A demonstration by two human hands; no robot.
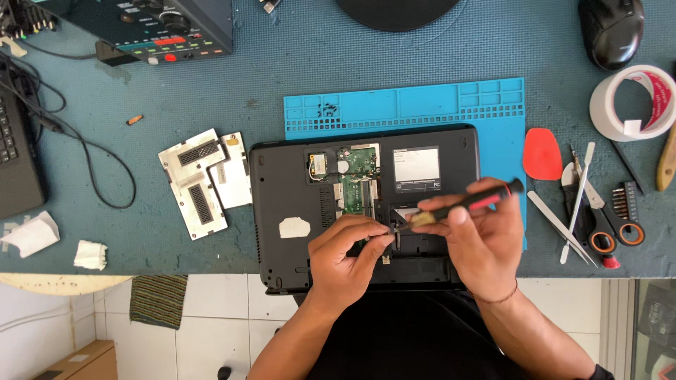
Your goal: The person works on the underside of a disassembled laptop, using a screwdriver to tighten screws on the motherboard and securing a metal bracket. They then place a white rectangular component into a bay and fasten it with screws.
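From the head camera I see a dark laptop [282, 190] lying bottom-up on the table [176, 77], its far edge resting on a blue silicone work mat [422, 102]. Its service covers [201, 179] lie just to the left, and the green circuit board [357, 172] shows in the opened bay. My right hand [479, 243] has its grip closed around a black and red screwdriver [468, 202], which lies nearly level with the tip pointing left. My left hand [345, 257] pinches narrowly at that tip, over the lower bay of the laptop; I judge a small screw or bit sits between the fingertips [384, 236], but it is too small to tell.

To do this well, I would hold both hands low over the open bay, so that anything dropped lands in the case and not on the floor. I would steady my right wrist against the laptop edge. Tweezers [556, 225], scissors [598, 236], a bit holder [625, 200] and a tape roll [634, 102] lie to the right.
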